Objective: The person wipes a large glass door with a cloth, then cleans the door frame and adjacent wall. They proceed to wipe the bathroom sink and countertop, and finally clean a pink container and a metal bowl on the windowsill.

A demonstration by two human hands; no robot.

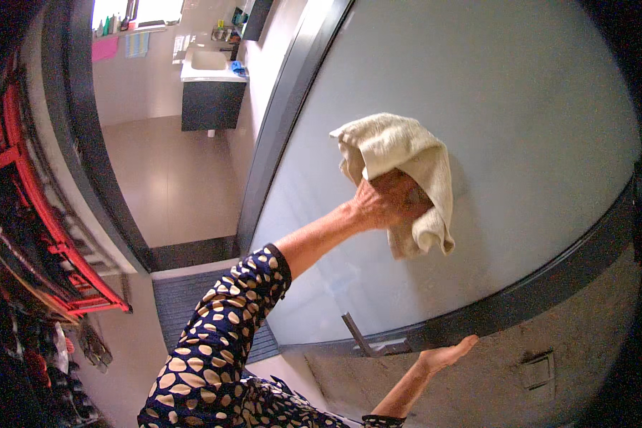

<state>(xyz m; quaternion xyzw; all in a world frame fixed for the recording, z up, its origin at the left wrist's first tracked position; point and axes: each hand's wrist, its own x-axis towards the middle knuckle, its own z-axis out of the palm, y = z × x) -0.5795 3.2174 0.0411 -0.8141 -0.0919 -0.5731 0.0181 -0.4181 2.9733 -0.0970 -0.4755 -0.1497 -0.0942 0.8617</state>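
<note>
My left hand (pixel 386 201) presses a beige towel cloth (pixel 406 146) flat against the frosted glass panel (pixel 521 100) of a door. The cloth is bunched around my fingers and hangs below the hand. My spotted dark-blue sleeve (pixel 225 314) reaches up from the lower left. My right hand (pixel 446 354) lies flat, fingers stretched, against the dark frame (pixel 549 289) at the edge of the glass, holding nothing. A thin metal handle (pixel 357 333) sticks out of the frame just left of that hand.
Left of the door, an open doorway shows a tiled bathroom floor (pixel 171 178) and a dark vanity with a white sink (pixel 210 96). A striped mat (pixel 170 299) lies at the threshold. A red rack (pixel 43 235) lines the left side. A wall switch (pixel 538 371) sits on the rough grey wall.
</note>
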